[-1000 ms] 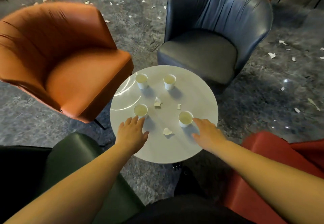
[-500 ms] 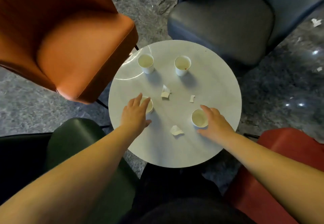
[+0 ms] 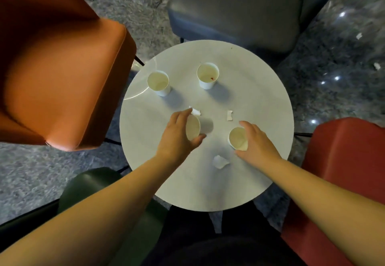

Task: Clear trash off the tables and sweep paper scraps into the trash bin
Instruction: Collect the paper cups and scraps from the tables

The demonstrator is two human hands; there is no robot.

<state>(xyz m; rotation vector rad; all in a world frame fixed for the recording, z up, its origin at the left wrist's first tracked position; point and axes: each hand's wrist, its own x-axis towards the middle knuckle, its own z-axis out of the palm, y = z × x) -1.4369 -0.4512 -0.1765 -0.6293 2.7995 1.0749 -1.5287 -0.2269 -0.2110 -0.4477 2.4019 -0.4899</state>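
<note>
A round white table (image 3: 260, 103) carries several white paper cups and paper scraps. My left hand (image 3: 179, 136) grips one paper cup (image 3: 192, 128), tilted and lifted off the tabletop. My right hand (image 3: 255, 142) curls around a second cup (image 3: 237, 138) at the table's right side. Two more cups stand upright farther back, the left cup (image 3: 158, 82) and the right cup (image 3: 208, 75), which has a red speck inside. Torn scraps lie near my left fingers (image 3: 195, 111), mid-table (image 3: 229, 115) and between my wrists (image 3: 220, 162).
An orange armchair (image 3: 62, 74) stands to the left, a dark blue chair (image 3: 235, 9) behind the table, a red seat (image 3: 345, 161) to the right and a dark green seat (image 3: 93, 186) near my left arm. Paper bits (image 3: 359, 35) dot the grey floor.
Both hands have closed round the near cups. The left cup has come up off the table and tilted. The camera has moved closer and lower over the table.
</note>
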